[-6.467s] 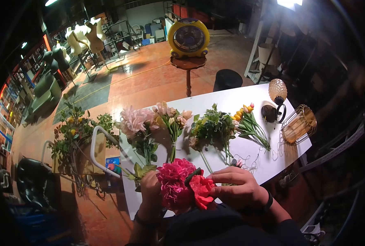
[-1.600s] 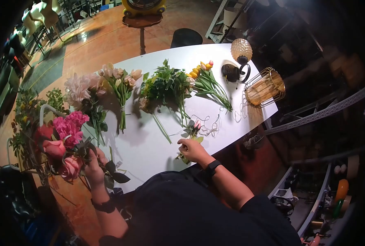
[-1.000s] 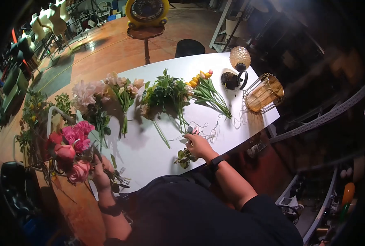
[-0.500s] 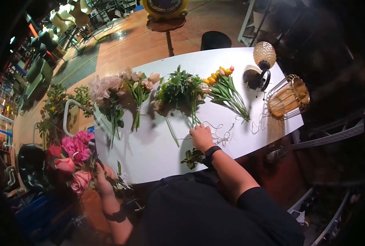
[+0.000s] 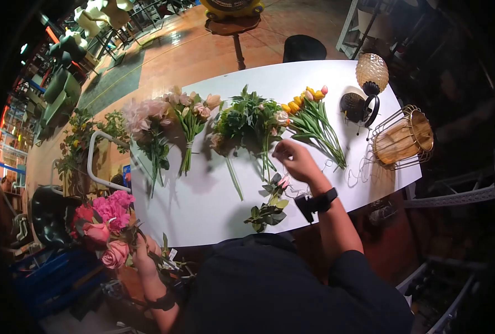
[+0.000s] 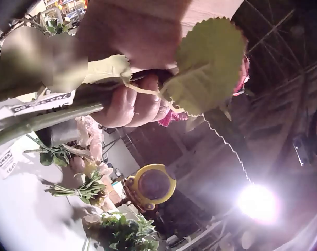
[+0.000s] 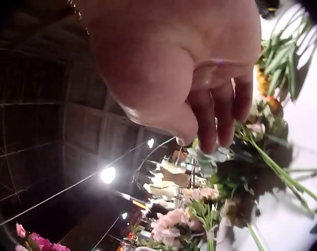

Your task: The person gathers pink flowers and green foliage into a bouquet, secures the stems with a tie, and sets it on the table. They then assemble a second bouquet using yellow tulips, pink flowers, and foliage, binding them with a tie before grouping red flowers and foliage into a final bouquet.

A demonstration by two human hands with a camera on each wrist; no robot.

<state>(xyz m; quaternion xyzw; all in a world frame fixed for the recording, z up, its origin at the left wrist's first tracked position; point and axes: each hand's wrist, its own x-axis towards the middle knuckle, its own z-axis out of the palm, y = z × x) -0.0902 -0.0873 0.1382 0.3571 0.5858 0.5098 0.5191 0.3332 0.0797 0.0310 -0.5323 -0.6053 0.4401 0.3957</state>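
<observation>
My left hand [image 5: 145, 256] grips a bouquet of red and pink flowers [image 5: 112, 211] beyond the white table's left front corner. In the left wrist view, fingers [image 6: 127, 107] curl around the stems beside a serrated leaf [image 6: 213, 68]. My right hand [image 5: 298, 162] is over the table, by the lower stems of a leafy green bunch [image 5: 247, 119]. The right wrist view shows its fingers [image 7: 224, 117] loosely bent, thumb close to them, with no flower held. Nearer the front edge lies a pink bud [image 5: 283, 182] beside a leafy sprig [image 5: 266, 215].
Pale pink flowers [image 5: 144, 117], a tied pale bunch [image 5: 191, 119] and yellow tulips [image 5: 303, 103] lie along the table [image 5: 203, 222]. A lamp [image 5: 371, 69], wire cage [image 5: 400, 139] and tangled string [image 5: 358, 172] are at the right. A metal-framed chair [image 5: 91, 158] stands left.
My right hand has moved away from the bud towards the green bunch's stems, uncovering the bud. My left hand still holds the bouquet. The head view has shifted slightly.
</observation>
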